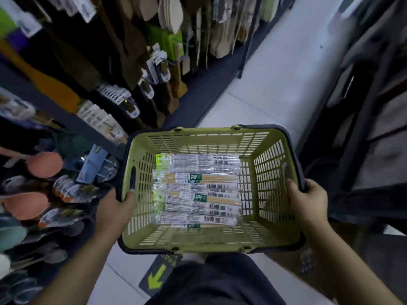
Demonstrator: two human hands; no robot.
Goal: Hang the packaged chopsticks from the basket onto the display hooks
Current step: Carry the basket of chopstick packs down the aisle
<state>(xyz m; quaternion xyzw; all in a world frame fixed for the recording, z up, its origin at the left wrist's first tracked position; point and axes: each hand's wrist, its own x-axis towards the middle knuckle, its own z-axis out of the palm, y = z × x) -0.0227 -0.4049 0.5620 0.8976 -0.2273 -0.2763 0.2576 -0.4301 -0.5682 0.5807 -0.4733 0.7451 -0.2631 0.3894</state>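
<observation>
Aisle view, motion-blurred at the edges. The display rack [92, 69] runs along the left from near to far. It is hung with wooden utensils [169, 14] at the far end and silicone spoons [44, 164] at the near end. Individual hooks can't be made out through the blur. Pale tiled floor [275, 69] is seen far right, and dark shelving [363, 111] on the right edge.

The green basket [209, 139] is held level in front of the body, just beside the rack. It's judged to be kept flat so the stock doesn't slide, and kept close so the reach to the hooks is short. The dark handles appear folded down around the rim, hence the grip on the side walls.

The packaged chopsticks [198, 190] are all in the basket, laid flat on the bottom in overlapping rows. Long axis runs left-right, green header ends to the left. No pack has been lifted out, so the task is judged to be at its start.

The left hand [114, 208] is clamped on the basket's left rim, thumb hooked inside, fingers hidden outside. The right hand [308, 199] is clamped the same way on the right rim. Both are occupied, so one must be freed, or the basket set down, before a pack can be picked.

A yellow-green arrow sticker [156, 280] is seen on the near floor.
</observation>
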